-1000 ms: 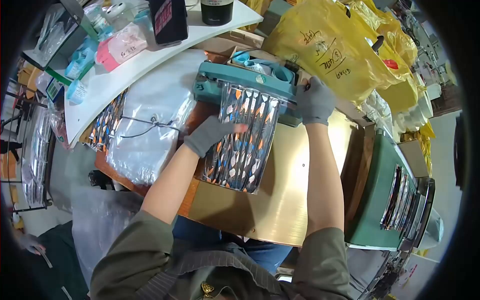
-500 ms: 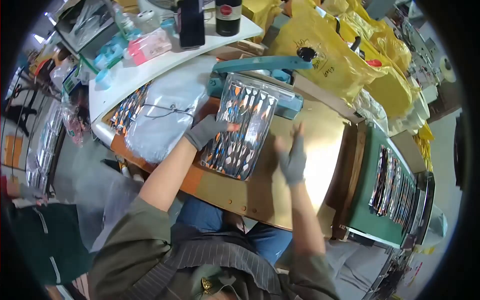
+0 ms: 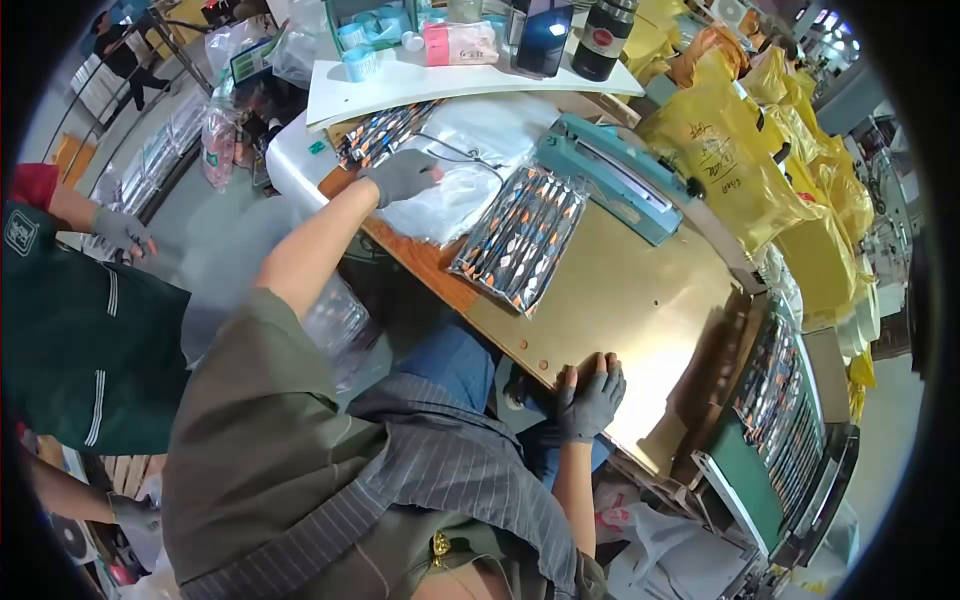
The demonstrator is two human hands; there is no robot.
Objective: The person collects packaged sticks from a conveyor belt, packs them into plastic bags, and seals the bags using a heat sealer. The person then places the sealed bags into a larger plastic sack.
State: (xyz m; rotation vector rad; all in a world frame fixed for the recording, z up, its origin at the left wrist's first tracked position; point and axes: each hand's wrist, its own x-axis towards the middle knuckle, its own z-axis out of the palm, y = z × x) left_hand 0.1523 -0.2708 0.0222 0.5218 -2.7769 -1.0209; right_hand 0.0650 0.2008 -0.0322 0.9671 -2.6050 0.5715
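left hand (image 3: 403, 178) curled, grip unclear — right hand (image 3: 593, 400) unclenched — patterned packet (image 3: 523, 240) between them

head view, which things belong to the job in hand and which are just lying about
Likely in the job:
table, right hand on its edge
filled bag on it
teal sealer
clear bags, left hand at them

Seemingly just lying about:
phone
flask
pink packet

Left hand (image 3: 402, 179) and right hand (image 3: 592, 398) wear grey gloves (image 3: 590, 412); right fingertips show bare. Olive-green shirt (image 3: 285, 450); left sleeve (image 3: 262, 360) is wide, ends near elbow. Dark grey apron (image 3: 460, 415) has thin pale stripes. Gold-coloured ornament (image 3: 440, 544) sits at chest. Blue jeans (image 3: 450, 368).
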